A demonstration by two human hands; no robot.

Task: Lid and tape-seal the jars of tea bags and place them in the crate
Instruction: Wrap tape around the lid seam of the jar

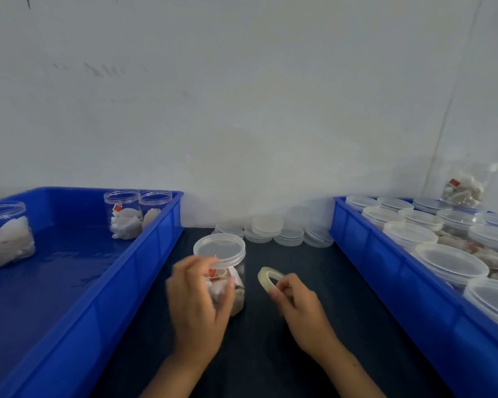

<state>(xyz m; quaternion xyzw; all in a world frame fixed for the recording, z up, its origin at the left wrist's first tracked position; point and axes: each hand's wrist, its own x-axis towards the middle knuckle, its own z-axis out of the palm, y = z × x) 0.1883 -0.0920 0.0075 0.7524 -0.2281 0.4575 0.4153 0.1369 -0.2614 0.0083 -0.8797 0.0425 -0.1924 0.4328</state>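
My left hand grips the lidded clear plastic jar of tea bags on the dark table; my right hand pinches the clear tape roll. Sealing seems unstarted, blur permitting. Three unlidded jars wait in the left blue crate.

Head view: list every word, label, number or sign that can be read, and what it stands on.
None can be read.
Red tags on the tea bags in the held jar, in a jar in the left crate and in the jar at far right: too small and blurred.
Faint dark marks on the wall: not legible as text.
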